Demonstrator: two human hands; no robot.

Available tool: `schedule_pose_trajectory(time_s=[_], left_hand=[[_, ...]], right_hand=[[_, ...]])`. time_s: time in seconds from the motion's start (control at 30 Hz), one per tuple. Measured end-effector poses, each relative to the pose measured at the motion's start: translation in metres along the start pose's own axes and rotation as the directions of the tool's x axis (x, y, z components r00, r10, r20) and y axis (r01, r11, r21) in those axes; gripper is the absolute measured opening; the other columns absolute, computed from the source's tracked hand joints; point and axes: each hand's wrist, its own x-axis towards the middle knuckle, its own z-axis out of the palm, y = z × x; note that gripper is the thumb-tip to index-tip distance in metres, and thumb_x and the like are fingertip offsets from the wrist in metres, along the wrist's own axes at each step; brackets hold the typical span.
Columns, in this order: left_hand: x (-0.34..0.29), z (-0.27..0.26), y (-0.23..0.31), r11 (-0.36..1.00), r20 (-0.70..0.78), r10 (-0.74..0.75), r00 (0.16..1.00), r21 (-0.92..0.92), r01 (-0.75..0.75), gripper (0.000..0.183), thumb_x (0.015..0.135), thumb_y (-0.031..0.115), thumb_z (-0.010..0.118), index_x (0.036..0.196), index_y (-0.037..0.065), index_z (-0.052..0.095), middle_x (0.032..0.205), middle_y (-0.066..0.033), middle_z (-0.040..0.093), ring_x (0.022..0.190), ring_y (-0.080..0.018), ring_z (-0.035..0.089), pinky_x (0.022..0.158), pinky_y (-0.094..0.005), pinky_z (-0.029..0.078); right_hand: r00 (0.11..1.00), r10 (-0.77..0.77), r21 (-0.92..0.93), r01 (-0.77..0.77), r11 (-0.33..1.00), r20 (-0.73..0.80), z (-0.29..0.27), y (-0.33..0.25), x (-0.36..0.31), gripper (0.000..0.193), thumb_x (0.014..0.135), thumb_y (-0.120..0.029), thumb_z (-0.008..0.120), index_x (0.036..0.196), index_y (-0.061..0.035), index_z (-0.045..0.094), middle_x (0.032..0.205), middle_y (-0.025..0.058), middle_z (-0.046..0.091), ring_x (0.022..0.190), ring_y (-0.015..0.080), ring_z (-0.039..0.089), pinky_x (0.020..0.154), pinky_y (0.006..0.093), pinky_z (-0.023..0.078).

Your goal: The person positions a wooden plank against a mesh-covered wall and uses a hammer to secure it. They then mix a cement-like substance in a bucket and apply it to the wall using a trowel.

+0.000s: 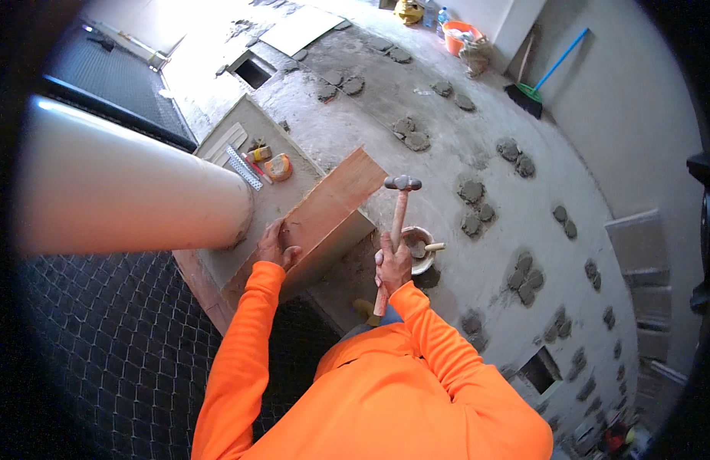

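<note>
My left hand (pixel 277 247) presses flat on the near end of a brown wood-look tile plank (pixel 332 203) that lies on a grey mortar bed (pixel 278 201) beside a white column (pixel 125 188). My right hand (pixel 393 264) grips the wooden handle of a hammer (pixel 401 201), its metal head raised above the plank's right edge. Both arms wear orange sleeves.
A small bowl of mortar with a trowel (pixel 420 249) sits right of the hammer. A tape measure (pixel 280 167) and notched trowel (pixel 244 167) lie on the bed. Mortar dabs (pixel 471 203) dot the concrete floor. A floor opening (pixel 253 73), broom (pixel 535 88) and orange bucket (pixel 458 34) are farther off.
</note>
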Motion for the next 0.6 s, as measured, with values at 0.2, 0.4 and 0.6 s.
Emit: schedule_pose_trajectory(time_s=[0.2,0.4,0.6], left_hand=[[-0.003,0.01,-0.009,1.0,-0.065,0.006,0.998,0.024,-0.004,0.089,0.062,0.025,0.09,0.141,0.011,0.051,0.145,-0.0144,0.051,0.14,-0.0398,0.041,0.115,-0.0436,0.036],[-0.007,0.02,-0.019,0.995,-0.047,-0.071,0.996,0.064,0.074,0.091,0.063,0.029,0.09,0.144,0.017,0.05,0.151,-0.0081,0.047,0.143,-0.0414,0.035,0.119,-0.0484,0.028],[-0.003,0.025,-0.024,0.992,0.012,-0.105,0.994,0.067,0.104,0.079,0.067,0.039,0.086,0.138,0.018,0.056,0.15,-0.0087,0.047,0.143,-0.0372,0.033,0.124,-0.0498,0.014]], right_hand=[[0.891,-0.428,-0.613,0.422,0.668,0.148,-0.005,0.001,0.0,0.039,0.099,-0.041,0.058,0.09,-0.0025,0.053,0.063,0.0178,0.057,0.059,0.0399,0.06,0.058,0.0489,0.046],[0.789,-0.248,-0.712,0.615,0.34,0.563,0.027,-0.041,-0.013,0.03,0.103,-0.035,0.049,0.099,-0.0048,0.051,0.078,0.0273,0.061,0.077,0.0513,0.06,0.064,0.0558,0.045],[0.652,-0.149,-0.649,0.757,0.075,0.744,0.07,-0.068,-0.013,0.031,0.103,-0.036,0.049,0.098,-0.0055,0.047,0.07,0.0286,0.061,0.071,0.054,0.059,0.058,0.0606,0.043]])
